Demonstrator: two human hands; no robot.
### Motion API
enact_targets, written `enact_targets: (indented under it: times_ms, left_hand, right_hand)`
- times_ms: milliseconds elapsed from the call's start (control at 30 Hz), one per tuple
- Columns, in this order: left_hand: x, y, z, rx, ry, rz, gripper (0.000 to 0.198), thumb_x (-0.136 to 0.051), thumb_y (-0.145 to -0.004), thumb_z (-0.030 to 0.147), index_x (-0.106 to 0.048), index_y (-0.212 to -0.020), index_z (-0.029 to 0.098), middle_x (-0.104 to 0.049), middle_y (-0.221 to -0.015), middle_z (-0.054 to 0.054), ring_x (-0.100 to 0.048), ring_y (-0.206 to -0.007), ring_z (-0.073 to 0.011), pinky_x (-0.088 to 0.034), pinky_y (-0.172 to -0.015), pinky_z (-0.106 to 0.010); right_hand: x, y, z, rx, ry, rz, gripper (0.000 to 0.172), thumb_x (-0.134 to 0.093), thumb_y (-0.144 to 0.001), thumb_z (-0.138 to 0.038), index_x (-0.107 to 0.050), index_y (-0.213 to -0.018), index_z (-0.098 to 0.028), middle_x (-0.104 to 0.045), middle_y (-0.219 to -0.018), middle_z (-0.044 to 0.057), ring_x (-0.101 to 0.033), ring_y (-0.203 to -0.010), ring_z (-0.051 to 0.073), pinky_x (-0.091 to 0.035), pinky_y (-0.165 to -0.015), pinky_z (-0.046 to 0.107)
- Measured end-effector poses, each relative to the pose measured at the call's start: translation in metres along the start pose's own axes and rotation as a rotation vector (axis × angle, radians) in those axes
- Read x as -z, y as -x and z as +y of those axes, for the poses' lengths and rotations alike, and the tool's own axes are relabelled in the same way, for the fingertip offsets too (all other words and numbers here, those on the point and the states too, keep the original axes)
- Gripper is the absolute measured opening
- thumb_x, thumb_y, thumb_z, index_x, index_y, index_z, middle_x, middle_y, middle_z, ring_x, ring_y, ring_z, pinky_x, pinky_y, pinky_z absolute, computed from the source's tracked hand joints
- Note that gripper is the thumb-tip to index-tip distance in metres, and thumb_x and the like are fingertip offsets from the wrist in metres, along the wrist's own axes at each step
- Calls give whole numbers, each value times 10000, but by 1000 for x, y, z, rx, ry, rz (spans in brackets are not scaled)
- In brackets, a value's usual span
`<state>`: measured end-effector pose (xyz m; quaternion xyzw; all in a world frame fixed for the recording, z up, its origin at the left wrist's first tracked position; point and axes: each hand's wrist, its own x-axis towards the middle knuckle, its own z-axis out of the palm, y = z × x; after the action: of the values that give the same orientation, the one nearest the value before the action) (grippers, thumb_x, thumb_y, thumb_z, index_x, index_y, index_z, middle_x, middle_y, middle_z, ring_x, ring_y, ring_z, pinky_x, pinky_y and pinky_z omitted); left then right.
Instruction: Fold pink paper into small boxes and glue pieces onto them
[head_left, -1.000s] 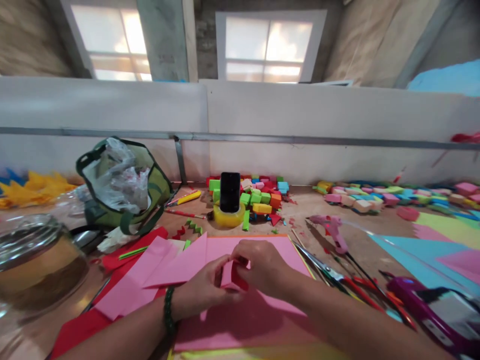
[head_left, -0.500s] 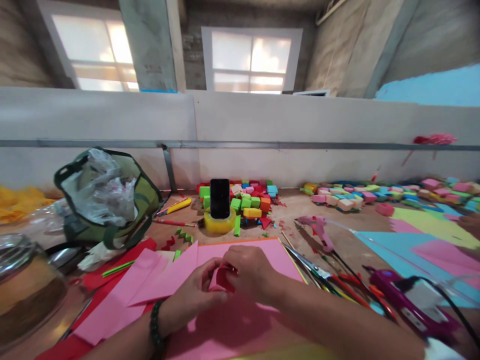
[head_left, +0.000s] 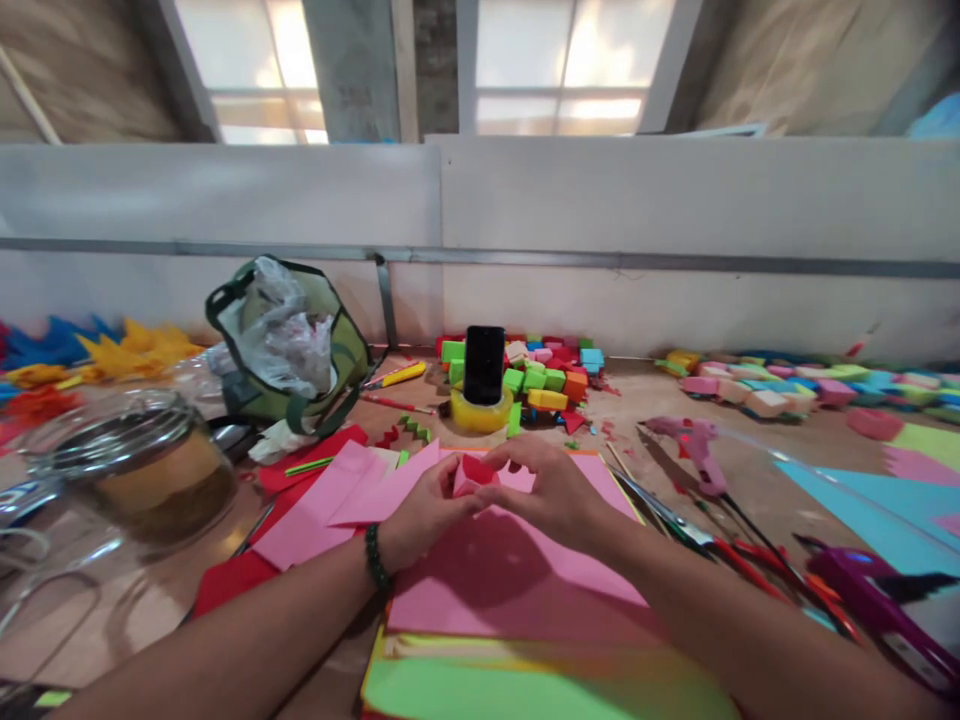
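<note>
A small pink folded-paper box (head_left: 473,474), its open top towards me, is held above a stack of coloured paper sheets (head_left: 450,675). My left hand (head_left: 421,505), with a dark bead bracelet on the wrist, grips the box's left side between thumb and fingers. From the right, my right hand (head_left: 551,490) curls its thumb and fingers against the box's right side. Under both hands lies a large pink sheet (head_left: 517,590), on top of the stack. Folded pink paper pieces (head_left: 319,505) rest to the left, over red paper.
A phone (head_left: 484,365) stands on a yellow tape roll (head_left: 480,411) before small coloured paper boxes (head_left: 536,380). Right: a pink glue gun (head_left: 694,447), scissors (head_left: 686,528) and a purple tool (head_left: 877,590). Left: a glass jar (head_left: 154,475), a green bag (head_left: 341,350) and a yellow cutter (head_left: 401,375).
My right fingers have come out of the box's opening and now rest at its right side. The box has tilted up, and the camera view has shifted left and down.
</note>
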<state>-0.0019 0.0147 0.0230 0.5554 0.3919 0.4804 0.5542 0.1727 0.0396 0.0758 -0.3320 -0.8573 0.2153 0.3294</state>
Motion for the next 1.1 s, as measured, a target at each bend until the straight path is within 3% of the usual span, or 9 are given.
enact_targets:
  times_ms: [133,400,467,533,633,800,900,967,1100]
  left_hand:
    - [-4,2,0,-50,13,-47,333,-746,-653,318,-512,-815,146,-534,-785,6,-470,-714,-112,-395,-637,-217]
    - [-6,2,-6,-112,6,-96,255,-693,-648,179,-505,-819,153,-536,-812,5,-491,-754,-119,-413,-678,-223]
    - [-5,1,-9,-120,16,-100,293,-705,-670,213,-520,-887,148,-553,-849,-13,-515,-780,-130,-431,-700,-236]
    - [-3,1,-11,-98,50,-100,484,-732,-674,252,-493,-1086,165,-566,-953,-43,-549,-842,-153,-454,-725,-256]
    - [2,2,-11,-66,27,-51,718,-753,-675,289,-377,-1282,220,-513,-1147,-93,-559,-983,-189,-471,-795,-293]
    - [5,5,-7,-64,-104,-27,497,-677,-747,336,-503,-1184,176,-517,-1165,-120,-571,-941,-180,-491,-809,-330]
    - [3,8,-5,-70,-176,-68,375,-653,-766,340,-575,-1080,149,-588,-1046,-108,-577,-845,-160,-513,-700,-286]
    - [2,9,-4,-89,-212,-51,341,-644,-770,349,-596,-1037,141,-607,-987,-98,-576,-803,-150,-512,-627,-250]
    - [4,8,-2,-103,-256,93,349,-623,-770,396,-612,-1008,141,-609,-939,-81,-561,-752,-148,-479,-481,-200]
  right_hand:
    - [-9,3,2,18,-8,-45,78,-753,-722,-222,-683,-723,-188,-664,-701,-3,-552,-694,141,-399,-666,257]
    - [-11,5,-1,56,129,-111,109,-665,-807,-168,-646,-700,-176,-646,-667,-5,-524,-655,128,-368,-615,234]
    - [-11,7,-5,58,176,-163,84,-654,-809,-159,-634,-730,-178,-650,-699,-5,-532,-672,130,-367,-603,227]
    - [-6,7,-10,85,212,-189,69,-638,-819,-165,-631,-753,-183,-652,-719,-4,-539,-694,134,-370,-608,224]
    - [18,1,-16,120,286,-92,71,-599,-844,-176,-645,-792,-188,-658,-748,9,-548,-719,139,-378,-642,233]
    - [86,-21,-2,-124,559,65,116,-552,-840,-220,-652,-790,-193,-616,-680,-3,-512,-608,126,-314,-546,232]
    - [105,-22,16,-212,439,-58,174,-530,-817,-245,-632,-701,-165,-545,-583,-29,-451,-522,99,-305,-501,216]
    - [101,-14,22,-209,334,-120,183,-524,-811,-256,-645,-719,-153,-551,-593,-30,-457,-528,96,-322,-502,209]
    - [65,10,13,-162,264,-240,159,-527,-835,-223,-676,-810,-175,-637,-682,-15,-532,-605,107,-349,-540,203]
